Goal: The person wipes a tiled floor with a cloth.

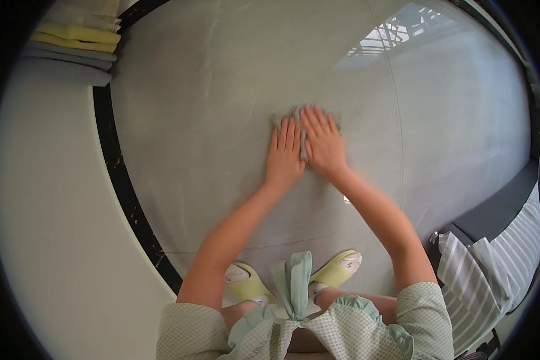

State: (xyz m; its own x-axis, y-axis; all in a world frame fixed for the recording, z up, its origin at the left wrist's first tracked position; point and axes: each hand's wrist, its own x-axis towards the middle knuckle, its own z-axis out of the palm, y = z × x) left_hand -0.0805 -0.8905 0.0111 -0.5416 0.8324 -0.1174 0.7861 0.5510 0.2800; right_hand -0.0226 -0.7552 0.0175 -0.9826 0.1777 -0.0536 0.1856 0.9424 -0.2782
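Note:
A thin grey cloth [303, 144] lies crumpled on the glossy grey tiled floor [234, 78], mostly covered by my two hands. My left hand [285, 153] rests flat on its left part, fingers stretched forward and close together. Beside it, my right hand [324, 141] presses flat on the right part, its fingers straight and slightly apart. Only a strip between the hands and some edges past the fingertips show of the cloth. Both arms reach forward and down from pale checked sleeves.
My feet stand in yellow slippers [253, 282] behind the hands. A black border strip [115, 153] runs along the left, beside a pale surface. Folded yellow and grey fabrics [75, 36] are stacked at the far left. Striped fabric [492, 270] drapes over dark furniture [498, 207] at the right.

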